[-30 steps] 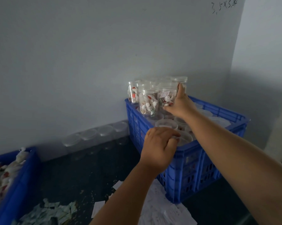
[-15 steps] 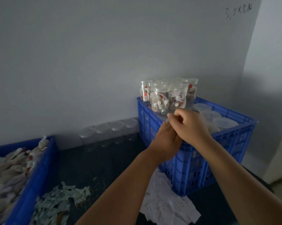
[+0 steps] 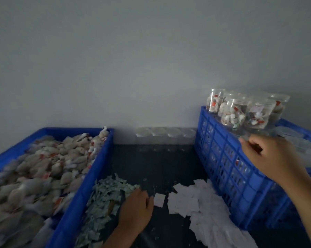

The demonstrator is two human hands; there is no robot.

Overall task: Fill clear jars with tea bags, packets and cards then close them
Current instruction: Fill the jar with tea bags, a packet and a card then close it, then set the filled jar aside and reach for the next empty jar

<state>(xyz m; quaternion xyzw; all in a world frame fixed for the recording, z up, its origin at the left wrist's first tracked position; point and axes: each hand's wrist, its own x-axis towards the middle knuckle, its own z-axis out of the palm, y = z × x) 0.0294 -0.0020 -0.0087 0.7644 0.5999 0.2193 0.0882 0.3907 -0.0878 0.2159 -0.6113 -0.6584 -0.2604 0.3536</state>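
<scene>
Hands: two, bare, recorded well apart. Left hand (image 3: pixel 136 206) was found lowered onto the dark table (image 3: pixel 158 163), knuckles up, set between the packet heap (image 3: pixel 106 199) and the white cards (image 3: pixel 201 203), with its fingertips just beside one loose card (image 3: pixel 159 199); whether anything was pinched could not be told. Right hand (image 3: pixel 271 156) was held over the near rim of the right blue crate (image 3: pixel 222 158), fingers loosely bent; blur prevented any grip from being confirmed.

Change noted: half a second before, both hands had been joined at that crate's rim; a second before, the right had been raised to the stacked jars. The left had since been brought down to the supplies. It was judged that one jar had been finished and stowed, and that filling of the next was being begun.

Filled jars (image 3: pixel 235 111): clear, lidded, stood in a cluster at the crate's far corner, packed with pale tea bags and red-marked slips.
Empty jars (image 3: pixel 165 138): a faint row against the wall, between the two crates.
Tea bags (image 3: pixel 43 169): heaped in the left blue crate (image 3: pixel 104 158).
</scene>
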